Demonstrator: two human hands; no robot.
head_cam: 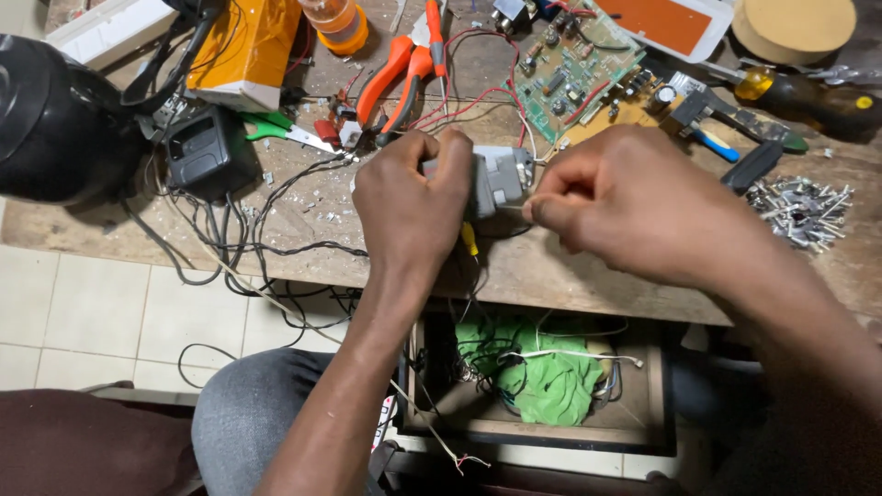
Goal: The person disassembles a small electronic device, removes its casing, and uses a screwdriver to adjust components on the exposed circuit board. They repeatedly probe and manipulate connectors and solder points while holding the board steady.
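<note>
Left hand: the left hand (pixel 411 204) is closed around a small grey boxy component (pixel 501 177), fingers curled over its top and near side, holding it just above the worktop (pixel 588 276) edge.
Right hand: the right hand (pixel 614 204) is closed in a pinch, thumb and forefinger pressed together at the component's right end; what they pinch is too small to tell, possibly a thin wire.
Component, look: light grey casing, blocky, with a stepped face towards the right hand; much of its left part is hidden under the left hand. A yellow piece (pixel 469 239) shows just below it, and thin dark wires hang down from the same spot.
Component, position: front middle of the worktop, between the two hands, near the edge.
Behind the hands: a green circuit board (pixel 574 66) with red wires looping from it; orange-handled pliers (pixel 395 78) to its left; a green-handled tool (pixel 276 129) further left.
Left of the hands: a small black adapter (pixel 207 147) amid tangled black cables (pixel 230 230); a large black rounded object (pixel 55 119) at the far left.
Right of the hands: a heap of small metal screws (pixel 799 207); a screwdriver with an amber-and-black handle (pixel 808 96) behind it.
Below the worktop: an open wooden drawer (pixel 542 432) holding a green cloth (pixel 542 367) and loose wires.
Floor: pale tiles (pixel 83 312) at the left.
</note>
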